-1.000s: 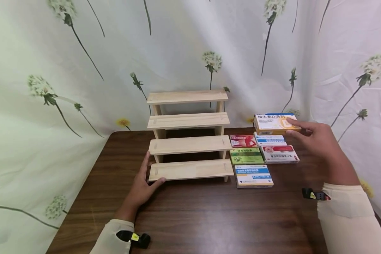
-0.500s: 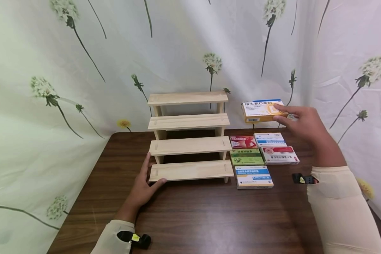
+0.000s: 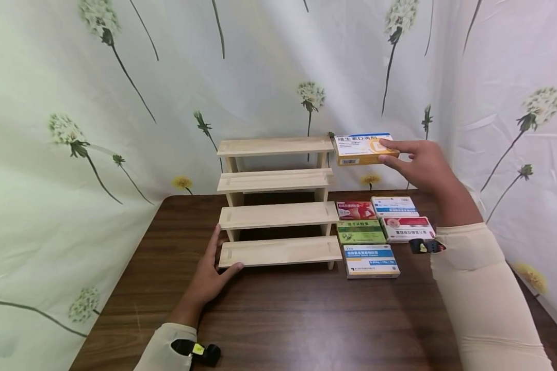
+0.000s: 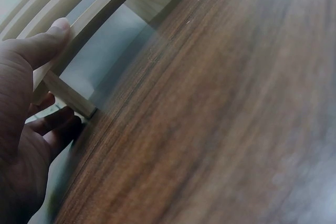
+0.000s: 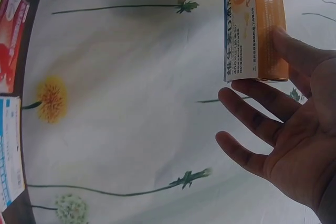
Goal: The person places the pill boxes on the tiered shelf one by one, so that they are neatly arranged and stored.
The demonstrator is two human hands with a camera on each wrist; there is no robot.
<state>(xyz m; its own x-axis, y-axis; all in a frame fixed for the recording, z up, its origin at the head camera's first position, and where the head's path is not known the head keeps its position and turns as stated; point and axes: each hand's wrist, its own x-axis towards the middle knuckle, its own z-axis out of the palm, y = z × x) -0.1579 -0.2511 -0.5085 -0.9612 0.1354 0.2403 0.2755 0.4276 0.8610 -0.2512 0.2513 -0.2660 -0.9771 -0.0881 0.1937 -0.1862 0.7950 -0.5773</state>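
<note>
A four-tier wooden step rack [image 3: 278, 216] stands on the table against the curtain. My left hand [image 3: 209, 278] holds the left end of its lowest step. In the left wrist view the thumb [image 4: 50, 40] lies on the step and the other fingers curl round its end. My right hand [image 3: 422, 162] pinches a white and orange medicine box [image 3: 362, 149] between thumb and fingers. This box is in the air, beside the right end of the top step. In the right wrist view the box [image 5: 257, 30] stands on end, while several fingers spread below it.
Right of the rack lie several medicine boxes: a red one [image 3: 355, 210], a green one [image 3: 361, 232], a blue and white one [image 3: 371, 261], another blue and white one [image 3: 394, 206] and a red and white one [image 3: 406, 228]. A flowered curtain [image 3: 260, 62] hangs behind the brown table [image 3: 297, 314].
My right hand has carried the white and orange medicine box up and left, from above the other boxes to beside the top step. My left hand keeps its hold on the rack.
</note>
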